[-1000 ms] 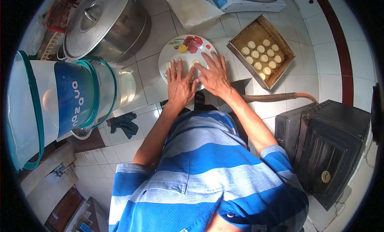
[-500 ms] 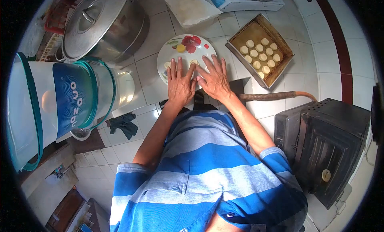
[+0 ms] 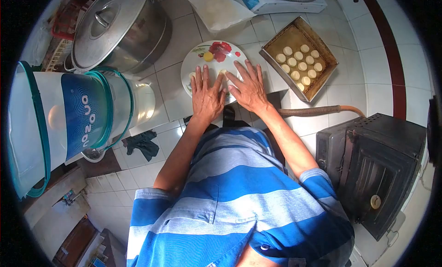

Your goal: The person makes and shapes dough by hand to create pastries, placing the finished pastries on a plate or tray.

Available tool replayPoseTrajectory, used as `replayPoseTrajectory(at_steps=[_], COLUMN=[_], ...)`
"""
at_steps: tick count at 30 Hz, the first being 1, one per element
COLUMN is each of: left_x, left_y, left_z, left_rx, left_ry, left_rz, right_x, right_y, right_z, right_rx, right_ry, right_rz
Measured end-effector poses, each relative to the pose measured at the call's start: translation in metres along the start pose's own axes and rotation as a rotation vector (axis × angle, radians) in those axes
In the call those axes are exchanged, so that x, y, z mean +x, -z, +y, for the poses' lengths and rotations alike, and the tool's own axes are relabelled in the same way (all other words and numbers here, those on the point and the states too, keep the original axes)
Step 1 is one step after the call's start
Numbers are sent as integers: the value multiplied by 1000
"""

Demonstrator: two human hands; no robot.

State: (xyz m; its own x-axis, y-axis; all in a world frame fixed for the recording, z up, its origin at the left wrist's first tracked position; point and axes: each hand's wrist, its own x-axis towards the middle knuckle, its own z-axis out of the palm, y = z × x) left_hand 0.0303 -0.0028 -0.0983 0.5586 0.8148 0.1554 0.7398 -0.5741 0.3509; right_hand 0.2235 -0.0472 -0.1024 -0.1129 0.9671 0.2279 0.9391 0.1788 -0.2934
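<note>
A white plate (image 3: pixel 195 60) with red flowers lies on the counter under both hands. My left hand (image 3: pixel 207 94) rests over its near part, fingers stretched out, the index fingertip close to a small pale dough piece (image 3: pixel 223 72). Over the plate's right side, my right hand (image 3: pixel 251 92) is spread, its fingers apart and the thumb side near that dough. Beyond the hands sits a yellow round piece (image 3: pixel 208 57). Another pale piece (image 3: pixel 191 75) shows partly at the left of my left hand. What lies beneath the palms is hidden.
A square metal baking pan (image 3: pixel 329 62) at the right holds several pale rounds. A large lidded pot (image 3: pixel 154 41) and clear buckets with green rims (image 3: pixel 103 108) stand left. At the back lies a plastic bag (image 3: pixel 216 11); a black oven (image 3: pixel 384 170) stands right.
My right hand has shifted slightly to the right, away from my left hand, with its fingers angled further from it. My left hand has barely moved.
</note>
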Motion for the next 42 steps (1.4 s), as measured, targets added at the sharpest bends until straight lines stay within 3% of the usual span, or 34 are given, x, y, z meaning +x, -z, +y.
replayPoseTrajectory(at_steps=[10, 16, 28, 42], left_x=[8, 16, 16, 9], left_y=[7, 6, 6, 9], left_z=[-7, -12, -16, -11], left_rx=[55, 49, 61, 99], left_ry=[12, -54, 0, -3], left_rz=[-40, -47, 13, -70], right_x=[6, 14, 16, 14], right_y=[-3, -9, -4, -1], right_z=[10, 10, 0, 6], right_rx=[-42, -38, -21, -45], right_ry=[-27, 19, 95, 39], right_rz=[-63, -16, 6, -30])
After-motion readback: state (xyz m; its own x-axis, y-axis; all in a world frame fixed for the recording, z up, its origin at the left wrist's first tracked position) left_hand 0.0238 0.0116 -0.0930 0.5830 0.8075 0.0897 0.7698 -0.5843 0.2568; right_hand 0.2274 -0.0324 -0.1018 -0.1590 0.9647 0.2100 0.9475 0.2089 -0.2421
